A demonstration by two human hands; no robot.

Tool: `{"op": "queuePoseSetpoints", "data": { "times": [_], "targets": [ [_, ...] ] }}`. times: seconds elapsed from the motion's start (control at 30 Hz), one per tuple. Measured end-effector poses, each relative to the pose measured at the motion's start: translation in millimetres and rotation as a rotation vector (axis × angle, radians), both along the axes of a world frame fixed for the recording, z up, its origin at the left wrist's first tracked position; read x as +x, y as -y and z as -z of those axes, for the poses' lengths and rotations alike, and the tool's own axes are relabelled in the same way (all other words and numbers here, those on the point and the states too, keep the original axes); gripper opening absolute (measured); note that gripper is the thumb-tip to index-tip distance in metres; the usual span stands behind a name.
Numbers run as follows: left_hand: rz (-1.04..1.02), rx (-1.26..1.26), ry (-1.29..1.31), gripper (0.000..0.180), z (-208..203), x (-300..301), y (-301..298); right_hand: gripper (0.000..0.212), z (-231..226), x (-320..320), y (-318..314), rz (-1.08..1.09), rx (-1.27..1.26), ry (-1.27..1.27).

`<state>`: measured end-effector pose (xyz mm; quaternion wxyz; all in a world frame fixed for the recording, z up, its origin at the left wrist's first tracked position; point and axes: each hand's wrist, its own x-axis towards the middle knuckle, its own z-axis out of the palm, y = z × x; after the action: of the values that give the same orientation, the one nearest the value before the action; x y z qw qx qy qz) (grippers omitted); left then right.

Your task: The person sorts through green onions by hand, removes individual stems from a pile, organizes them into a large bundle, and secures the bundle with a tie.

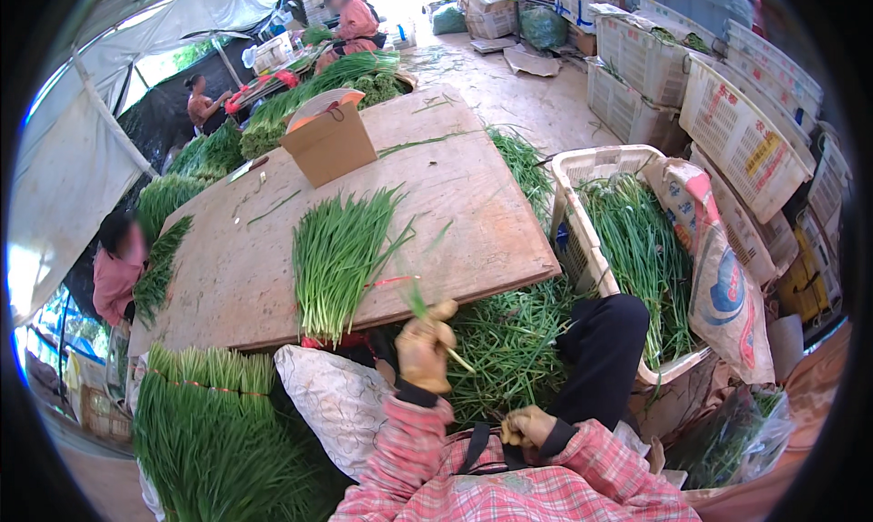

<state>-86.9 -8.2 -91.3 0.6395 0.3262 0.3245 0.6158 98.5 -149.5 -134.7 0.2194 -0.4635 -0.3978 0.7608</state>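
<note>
My left hand [425, 351], in a yellowish work glove, is raised just off the front edge of the wooden board [446, 176]. It is closed on a few green chives [462, 360]; a pale stalk end sticks out at its right, and motion blurs the leaves above it. My right hand [527, 426], gloved alike, rests low near my lap with its fingers curled; whatever they may hold is hidden. On the board lies a loose pile of chives [341, 263], pale ends toward me. More loose chives [509, 340] lie heaped between the board and my knee.
Banded chive bundles [205, 422] stand at lower left beside a white sack [332, 399]. At right is a white crate [596, 240] of chives with a printed sack [714, 276] over its side. A cardboard box [329, 145] sits on the board. Stacked crates [741, 140] and several people are farther off.
</note>
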Motion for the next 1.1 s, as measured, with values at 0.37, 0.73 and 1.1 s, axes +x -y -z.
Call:
{"op": "queuePoseSetpoints", "data": {
  "times": [0.37, 0.73, 1.1],
  "targets": [
    [0.375, -0.175, 0.155, 0.040, 9.8, 27.3, 22.7, 0.023, -31.2, -30.3, -44.4, 0.482, 0.949, 0.450],
    [0.146, -0.192, -0.202, 0.027, -5.0, 46.4, 35.4, 0.021, -39.0, -22.0, -56.3, 0.334, 1.143, 1.134],
    [0.151, -0.139, -0.154, 0.027, -29.1, 12.4, -6.0, 0.018, 15.3, 11.4, -58.4, 0.512, 0.827, 0.516]
  ]
}}
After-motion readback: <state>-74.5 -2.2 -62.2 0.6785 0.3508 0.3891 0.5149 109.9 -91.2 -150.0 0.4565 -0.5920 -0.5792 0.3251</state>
